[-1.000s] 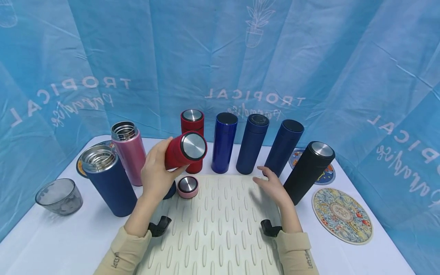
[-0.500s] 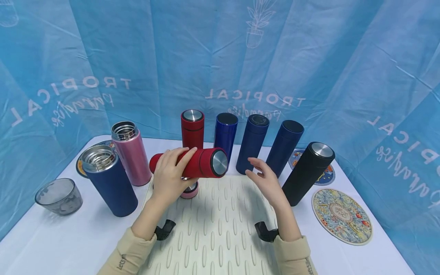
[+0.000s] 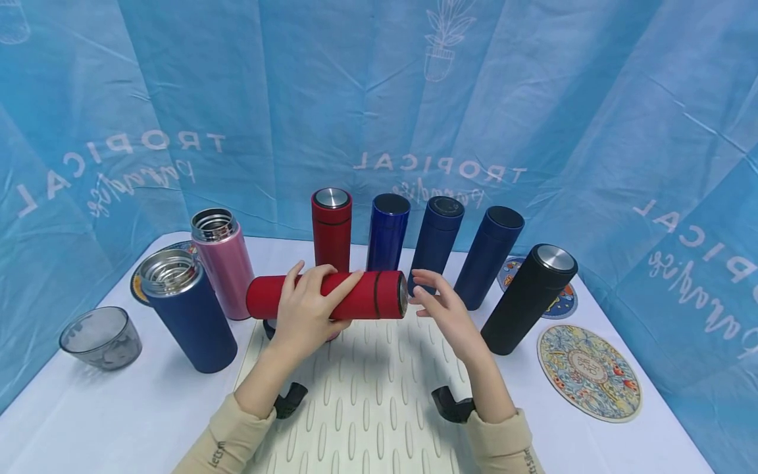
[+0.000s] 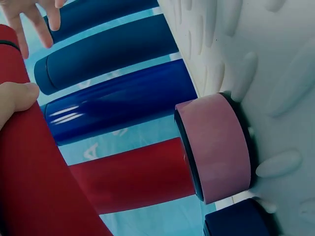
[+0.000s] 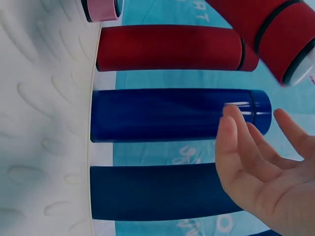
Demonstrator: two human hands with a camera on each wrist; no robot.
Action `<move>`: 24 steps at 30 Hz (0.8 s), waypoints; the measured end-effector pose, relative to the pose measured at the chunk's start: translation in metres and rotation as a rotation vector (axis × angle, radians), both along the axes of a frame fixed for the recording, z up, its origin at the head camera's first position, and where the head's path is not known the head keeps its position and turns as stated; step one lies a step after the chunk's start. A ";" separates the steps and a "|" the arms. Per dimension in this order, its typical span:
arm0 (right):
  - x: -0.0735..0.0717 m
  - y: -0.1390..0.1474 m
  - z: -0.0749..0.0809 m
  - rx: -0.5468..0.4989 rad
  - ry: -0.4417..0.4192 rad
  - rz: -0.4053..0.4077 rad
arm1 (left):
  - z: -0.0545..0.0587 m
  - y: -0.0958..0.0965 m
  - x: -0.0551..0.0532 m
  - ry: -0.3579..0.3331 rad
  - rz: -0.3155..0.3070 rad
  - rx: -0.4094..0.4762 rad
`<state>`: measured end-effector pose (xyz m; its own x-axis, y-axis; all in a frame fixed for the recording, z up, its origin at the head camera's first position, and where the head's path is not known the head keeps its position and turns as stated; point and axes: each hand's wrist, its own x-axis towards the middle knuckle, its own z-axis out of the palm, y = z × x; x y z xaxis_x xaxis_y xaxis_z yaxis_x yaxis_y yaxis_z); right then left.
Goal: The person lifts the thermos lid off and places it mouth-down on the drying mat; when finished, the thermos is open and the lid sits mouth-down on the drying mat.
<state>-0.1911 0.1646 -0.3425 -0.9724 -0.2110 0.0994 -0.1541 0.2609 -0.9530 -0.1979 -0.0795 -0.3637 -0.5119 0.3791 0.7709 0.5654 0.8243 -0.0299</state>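
Observation:
My left hand (image 3: 304, 313) grips a red thermos bottle (image 3: 379, 296) round its middle. The bottle lies level above the mat, with its silver-topped lid pointing right. My right hand (image 3: 445, 316) hovers just off that lid, fingers loosely bent and apart from it, holding nothing; the right wrist view shows the gap between the fingers and the red bottle. Behind stand another red thermos (image 3: 332, 230), a shiny blue one (image 3: 389, 230) and two navy ones, the nearer to centre (image 3: 435, 243) partly covered by my right hand. A pink lid (image 4: 219, 147) and a navy lid (image 4: 241, 219) rest on the mat.
Left stand a lidless pink flask (image 3: 225, 270), a lidless navy flask (image 3: 192, 322) and a grey glass bowl (image 3: 103, 339). Right are a black thermos (image 3: 530, 299) and a round patterned coaster (image 3: 589, 372). A ridged cream mat (image 3: 367, 395) lies between my arms.
The red bottle has swung from pointing at the camera to lying level, moving down and right. My right hand has moved left, close to its lid end.

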 end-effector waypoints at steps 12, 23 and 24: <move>-0.003 -0.011 -0.009 -0.011 -0.152 0.105 | -0.005 0.006 0.002 0.035 0.005 -0.168; -0.002 -0.008 -0.008 -0.105 -0.111 0.100 | -0.003 0.004 0.000 0.077 -0.016 -0.199; -0.002 -0.007 -0.008 -0.109 -0.113 0.101 | -0.003 0.003 0.000 0.076 -0.013 -0.203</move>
<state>-0.1934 0.1580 -0.3506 -0.9532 -0.3018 0.0187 -0.0648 0.1434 -0.9875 -0.1981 -0.0763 -0.3665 -0.4493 0.5367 0.7142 0.5654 0.7898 -0.2379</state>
